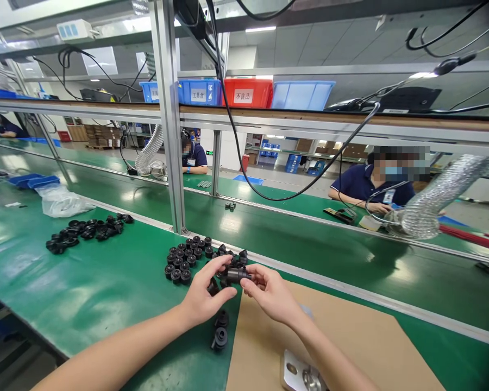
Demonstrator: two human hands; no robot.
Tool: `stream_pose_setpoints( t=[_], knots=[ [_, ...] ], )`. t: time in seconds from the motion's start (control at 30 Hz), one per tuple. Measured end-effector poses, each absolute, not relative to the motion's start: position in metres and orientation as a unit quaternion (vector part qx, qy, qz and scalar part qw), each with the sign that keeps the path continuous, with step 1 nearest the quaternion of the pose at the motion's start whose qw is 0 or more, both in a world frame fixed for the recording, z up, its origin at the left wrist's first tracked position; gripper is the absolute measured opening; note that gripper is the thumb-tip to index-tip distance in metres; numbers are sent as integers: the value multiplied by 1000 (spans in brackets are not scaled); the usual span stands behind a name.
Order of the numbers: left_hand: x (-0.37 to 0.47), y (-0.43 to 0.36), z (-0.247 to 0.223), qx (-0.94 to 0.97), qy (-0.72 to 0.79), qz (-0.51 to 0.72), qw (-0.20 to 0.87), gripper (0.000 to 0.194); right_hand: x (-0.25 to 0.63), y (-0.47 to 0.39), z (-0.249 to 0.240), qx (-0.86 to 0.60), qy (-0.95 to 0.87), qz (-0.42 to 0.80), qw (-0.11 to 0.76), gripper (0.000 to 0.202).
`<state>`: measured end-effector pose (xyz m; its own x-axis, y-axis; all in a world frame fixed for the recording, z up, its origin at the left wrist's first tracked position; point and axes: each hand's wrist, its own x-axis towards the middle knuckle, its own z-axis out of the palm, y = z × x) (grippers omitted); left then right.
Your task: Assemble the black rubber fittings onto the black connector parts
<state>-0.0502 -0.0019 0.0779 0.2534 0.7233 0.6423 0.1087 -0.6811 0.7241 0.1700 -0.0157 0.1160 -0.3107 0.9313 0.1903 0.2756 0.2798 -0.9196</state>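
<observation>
My right hand [269, 290] grips the right end of a black cylindrical part [237, 275] above the edge of a brown cardboard sheet [334, 320]. Just left of that part, my left hand [207, 288] has its thumb and fingers apart around black pieces; whether it bears on any of them I cannot tell. Several round black parts [181, 262] stand in a group to the left of my hands. Two more black parts [220, 338] lie below my left hand, beside the cardboard.
A metal block [299, 372] rests on the cardboard near the bottom. More black parts [87, 229] and a plastic bag [61, 202] lie at the left of the green table [106, 288]. An upright metal post [169, 119] and rail stand ahead. People sit across the line.
</observation>
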Motion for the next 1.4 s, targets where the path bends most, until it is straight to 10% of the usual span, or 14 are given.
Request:
stream_pose_setpoints(
  t=[0.3, 0.57, 0.87, 1.17, 1.4],
  knots=[
    [-60, 10, 91, 795, 249, 531, 155, 46, 174, -12, 118, -462, -713, 356, 389, 29],
    [-93, 47, 98, 798, 524, 296, -22, 47, 159, -33, 109, -447, -835, 262, 187, 5],
    [-75, 19, 90, 884, 375, 240, 142, 35, 168, -19, 91, -466, -854, 170, 160, 58],
    [-64, 21, 79, 891, 322, 251, 196, 55, 169, -12, 75, -460, -853, 158, 189, 33],
    [-102, 46, 106, 797, 582, 147, -68, 22, 166, -19, 90, -388, -903, 133, 132, 26]
  ],
)
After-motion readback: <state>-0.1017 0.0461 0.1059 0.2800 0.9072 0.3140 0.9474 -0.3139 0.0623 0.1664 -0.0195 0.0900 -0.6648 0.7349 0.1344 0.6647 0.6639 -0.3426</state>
